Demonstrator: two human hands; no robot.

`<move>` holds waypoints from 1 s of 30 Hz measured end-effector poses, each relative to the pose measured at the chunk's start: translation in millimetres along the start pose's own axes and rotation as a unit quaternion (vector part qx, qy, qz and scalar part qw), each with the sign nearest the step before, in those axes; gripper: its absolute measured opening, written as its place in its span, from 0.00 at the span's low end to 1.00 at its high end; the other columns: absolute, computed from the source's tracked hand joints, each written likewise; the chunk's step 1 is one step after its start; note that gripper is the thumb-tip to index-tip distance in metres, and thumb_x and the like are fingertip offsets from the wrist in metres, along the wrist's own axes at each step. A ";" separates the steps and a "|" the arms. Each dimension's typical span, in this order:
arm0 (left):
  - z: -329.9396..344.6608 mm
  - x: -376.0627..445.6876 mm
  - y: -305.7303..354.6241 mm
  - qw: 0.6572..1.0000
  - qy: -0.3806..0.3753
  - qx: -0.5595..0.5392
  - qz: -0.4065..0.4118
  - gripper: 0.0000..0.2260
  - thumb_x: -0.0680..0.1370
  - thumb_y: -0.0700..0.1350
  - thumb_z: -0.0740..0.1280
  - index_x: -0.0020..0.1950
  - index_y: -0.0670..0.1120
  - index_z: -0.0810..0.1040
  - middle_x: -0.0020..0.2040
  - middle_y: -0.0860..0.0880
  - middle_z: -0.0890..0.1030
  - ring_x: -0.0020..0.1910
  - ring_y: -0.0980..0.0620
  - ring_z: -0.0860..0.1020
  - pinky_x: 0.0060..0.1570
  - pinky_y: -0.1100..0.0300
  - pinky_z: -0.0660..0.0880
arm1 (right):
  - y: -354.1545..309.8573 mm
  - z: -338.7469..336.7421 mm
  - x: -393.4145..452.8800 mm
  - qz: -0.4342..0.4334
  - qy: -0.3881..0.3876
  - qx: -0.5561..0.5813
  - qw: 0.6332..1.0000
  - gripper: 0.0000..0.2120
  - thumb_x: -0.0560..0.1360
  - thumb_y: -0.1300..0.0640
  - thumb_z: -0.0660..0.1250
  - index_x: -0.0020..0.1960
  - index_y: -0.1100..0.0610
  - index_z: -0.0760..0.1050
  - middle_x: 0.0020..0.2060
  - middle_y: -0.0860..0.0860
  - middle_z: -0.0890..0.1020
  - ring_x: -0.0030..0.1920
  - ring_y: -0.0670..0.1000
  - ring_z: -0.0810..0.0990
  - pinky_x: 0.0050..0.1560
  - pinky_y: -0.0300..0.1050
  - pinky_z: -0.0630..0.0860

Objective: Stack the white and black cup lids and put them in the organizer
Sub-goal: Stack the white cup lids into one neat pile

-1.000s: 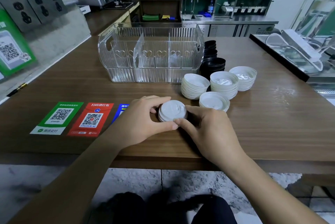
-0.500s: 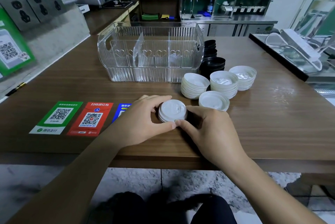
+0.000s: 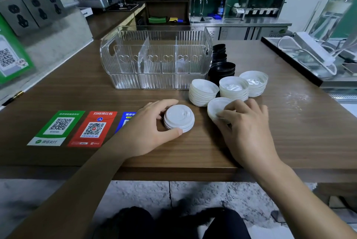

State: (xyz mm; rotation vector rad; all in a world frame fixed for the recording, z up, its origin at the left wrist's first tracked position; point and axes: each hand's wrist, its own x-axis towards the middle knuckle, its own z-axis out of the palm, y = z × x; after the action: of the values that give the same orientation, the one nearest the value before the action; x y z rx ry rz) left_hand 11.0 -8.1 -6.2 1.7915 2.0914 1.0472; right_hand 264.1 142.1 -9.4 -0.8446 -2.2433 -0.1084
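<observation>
Short stack of white plastic cup lids, domes up (image 3: 179,119), sits centre frame on the brown wooden counter (image 3: 289,128). Left hand (image 3: 148,132) grips it, thumb on the near rim and fingers curled round the far side. My read: it's pinning the stack so it stays aligned while more gets added.

Right hand (image 3: 245,124) is just right of it, fingers curled over a small pile of upturned white lids (image 3: 216,107), pinching its near edge. Looks like the pickup of the next batch.

Behind that: three more upturned white lid stacks (image 3: 234,88), then black lid stacks (image 3: 222,66) against the right end of the clear ribbed plastic organizer with heart cutouts (image 3: 154,59), upper centre. Its compartments look empty; nothing filed yet.

Change vs a second ago: both hands were on the domed stack, squaring it. Now the right hand has let go and moved right to the upturned pile. Left hand and stack haven't shifted.
</observation>
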 end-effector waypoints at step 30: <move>-1.9 -4.1 4.3 0.999 0.019 -0.035 -0.005 0.38 0.75 0.63 0.83 0.83 0.62 0.75 0.74 0.65 0.79 0.76 0.60 0.76 0.77 0.54 0.74 | -9.0 -16.4 2.4 -0.008 0.078 0.214 0.974 0.01 0.82 0.60 0.76 0.51 0.57 0.85 0.47 0.49 0.84 0.48 0.57 0.79 0.51 0.60 0.76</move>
State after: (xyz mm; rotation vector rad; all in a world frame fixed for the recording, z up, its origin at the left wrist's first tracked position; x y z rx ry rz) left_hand 14.2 -12.5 -3.4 1.7399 2.0565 1.1454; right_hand 267.4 131.2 5.7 -0.5629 -2.0189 0.2849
